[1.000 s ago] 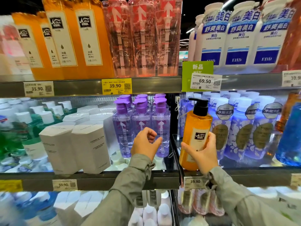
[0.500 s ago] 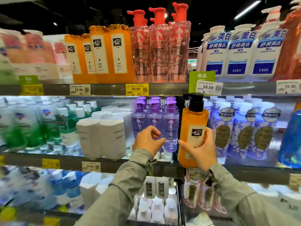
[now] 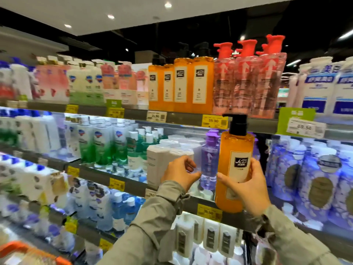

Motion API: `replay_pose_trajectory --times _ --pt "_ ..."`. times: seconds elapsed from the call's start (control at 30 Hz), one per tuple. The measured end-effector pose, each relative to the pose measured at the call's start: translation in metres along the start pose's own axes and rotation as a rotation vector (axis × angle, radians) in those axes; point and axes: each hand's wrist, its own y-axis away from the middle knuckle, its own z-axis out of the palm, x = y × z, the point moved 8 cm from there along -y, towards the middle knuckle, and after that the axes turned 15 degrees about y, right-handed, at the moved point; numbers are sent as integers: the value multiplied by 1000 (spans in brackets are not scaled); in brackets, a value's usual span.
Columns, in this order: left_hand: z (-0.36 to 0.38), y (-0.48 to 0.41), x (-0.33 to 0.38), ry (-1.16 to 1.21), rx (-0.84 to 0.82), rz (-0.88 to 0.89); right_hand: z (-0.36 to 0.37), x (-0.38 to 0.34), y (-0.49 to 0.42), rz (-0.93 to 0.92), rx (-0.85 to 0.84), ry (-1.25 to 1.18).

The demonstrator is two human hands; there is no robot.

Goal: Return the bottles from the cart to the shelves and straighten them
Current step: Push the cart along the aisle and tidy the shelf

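Head-cam view of a shop aisle w/ stocked toiletry shelves. The right hand point(image 3: 248, 190) grips a tall orange translucent plastic pump bottle point(image 3: 236, 150) w/ a black pump head & cream label. The thumb lies across the front near the label's lower edge, fingers wrapped round the bottle's right side. The bottle is upright, held in the air in front of the middle shelf point(image 3: 133, 185), base about level w/ that shelf's front edge, pump head just under the top shelf edge point(image 3: 183, 119). It rests on no shelf.

The left hand point(image 3: 179, 173) hovers just beside the bottle on its left, not touching it. Its fingers are loosely curled, thumb out toward the bottle, nothing in it. Both arms wear grey-green sleeves.

On the top shelf, above & left of the held bottle, stands a row of matching orange bottles w/ cream labels point(image 3: 181, 85). Clear pink bottles w/ red pumps point(image 3: 246, 83) stand to their right. A yellow price tag point(image 3: 214, 121) sits on the shelf edge below them. Behind the left hand are a clear purple-capped bottle point(image 3: 209, 155) & white cardboard boxes point(image 3: 158, 161). Bottom-left corner shows a blurred orange rim point(image 3: 28, 253); can't tell what it is.
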Motion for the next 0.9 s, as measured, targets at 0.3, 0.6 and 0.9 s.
replay_pose_trajectory --times 0.3,0.6,0.9 --pt "-98 -53 -25 -81 66 12 102 -49 -36 -68 -79 -33" --pt "-168 -134 -45 -117 -2 47 190 -85 -85 -98 -7 -45" --pt "-202 -193 -33 -25 -84 225 224 -104 -123 -74 76 5"
